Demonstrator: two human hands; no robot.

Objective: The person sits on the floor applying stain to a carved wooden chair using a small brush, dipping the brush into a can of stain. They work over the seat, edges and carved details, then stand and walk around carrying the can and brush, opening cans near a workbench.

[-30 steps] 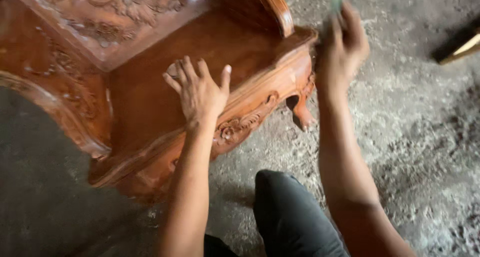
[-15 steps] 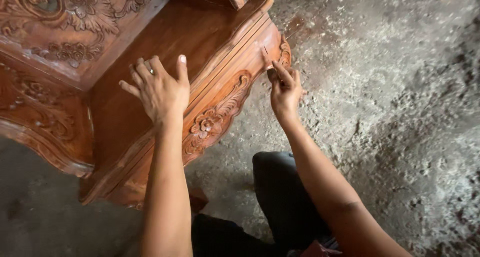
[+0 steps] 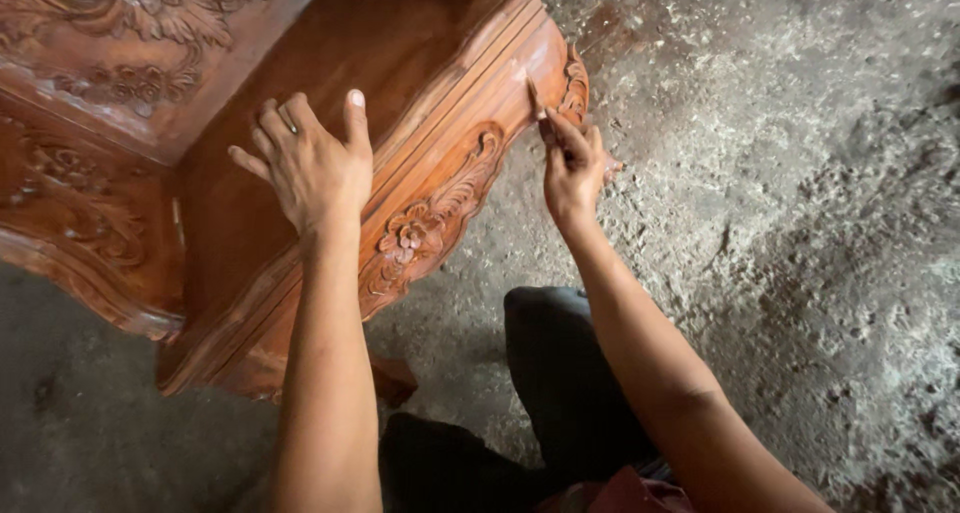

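A carved reddish-brown wooden chair (image 3: 440, 83) lies in front of me, its flat seat facing up and a floral-carved apron along the near edge. My left hand (image 3: 310, 163) rests flat on the seat, fingers spread, a ring on one finger. My right hand (image 3: 572, 163) is closed on a small thin stick-like tool (image 3: 534, 98) and presses its tip against the front rail near the carved corner.
The floor (image 3: 800, 223) is rough grey concrete strewn with sawdust and wood chips. My knee in dark trousers (image 3: 550, 373) is bent below the chair. The chair's carved back panel (image 3: 130, 33) fills the upper left.
My right hand came down from raised at the chair's corner to the front rail, now with the small tool against it. My left hand stayed flat on the seat.
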